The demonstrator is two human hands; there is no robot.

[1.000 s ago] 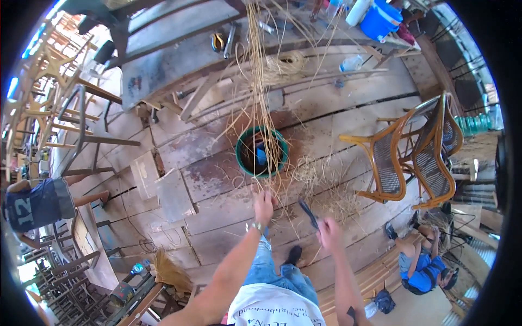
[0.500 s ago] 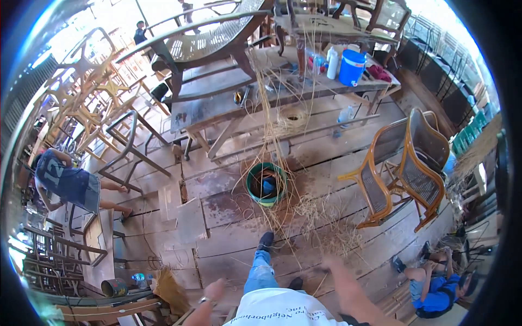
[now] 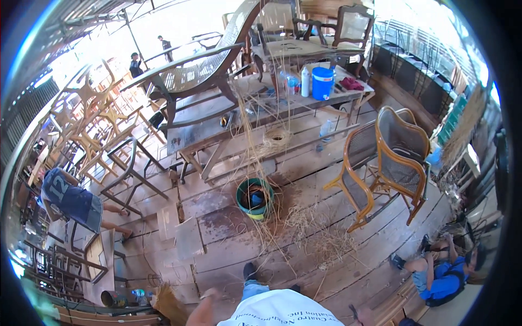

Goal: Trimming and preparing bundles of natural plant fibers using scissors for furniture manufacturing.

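My left hand [image 3: 207, 298] hangs low beside my white shirt [image 3: 283, 308], above the plank floor [image 3: 228, 271]. It is blurred, so the set of its fingers cannot be made out, and no held thing shows. My right hand does not show clearly; a small dark shape [image 3: 354, 313] stands by the lower edge to the right of my shirt. Ahead of my shoe [image 3: 250, 271] is a green bucket [image 3: 240, 202] with something blue and dark inside. Long pale cane strands [image 3: 255, 146] run from the workbench [image 3: 190, 142] down over its rim.
A rocking chair [image 3: 198, 76] and a blue water jug [image 3: 323, 84] stand on the bench. Two rattan armchairs [image 3: 375, 163] are to the right, near loose cane scraps [image 3: 326, 239]. One person [image 3: 443, 274] sits at lower right; another [image 3: 70, 198] bends over at left among chair frames.
My view has tilted up and shifted right, so the bench and bucket appear farther left. My right forearm has dropped out of sight, and my left hand is lower in the picture.
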